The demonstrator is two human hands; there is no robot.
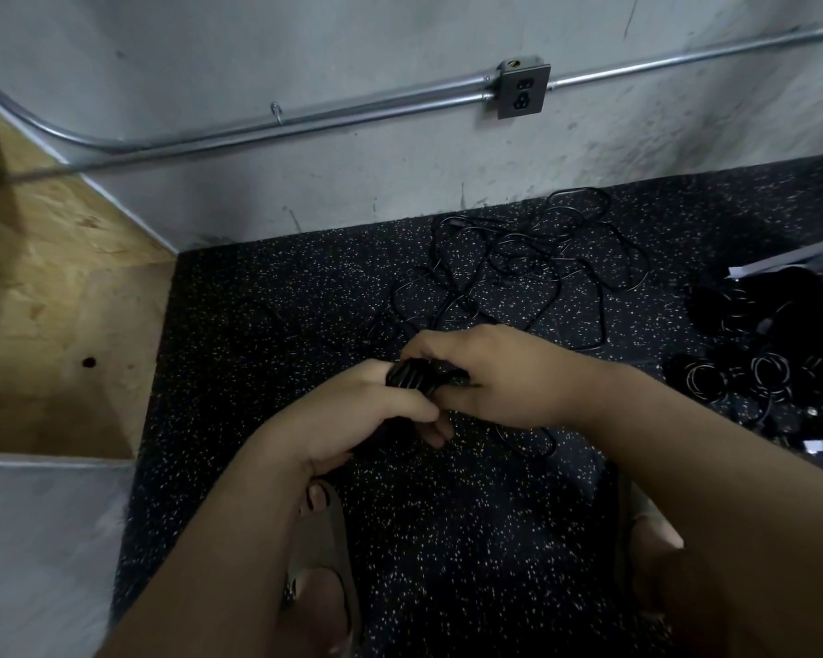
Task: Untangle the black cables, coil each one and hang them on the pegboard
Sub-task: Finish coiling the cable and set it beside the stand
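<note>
Head view: the task is judged to be partly done. A loose tangle of black cables (519,273) lies on the speckled floor (281,315) near the foot of the grey wall (352,192), with loops crossing one another and not yet separated. At the right edge of the view a pile of coiled cables (751,372) rests on the floor beside some pale sheets; these appear finished as coils but have not been hung. No pegboard is visible in this view, so the hanging step is judged to be wholly outstanding. One small coil (407,375) is in work, held above the floor between both hands, just in front of the tangle. The left hand (367,410) supports the coil from below and behind; its fingers (414,408) are curled closed around the bundled turns. The right hand (504,377) covers the coil from the right; its fingers (428,349) are bent over the top of the bundle and pressed against it, with no visible spread between them. Whether the right thumb pinches a free cable end cannot be determined, as the hand hides it. A thin black strand (538,439) curves over the floor below the right wrist. A metal conduit (305,121) and a wall outlet (523,87) run along the wall above the work area.
</note>
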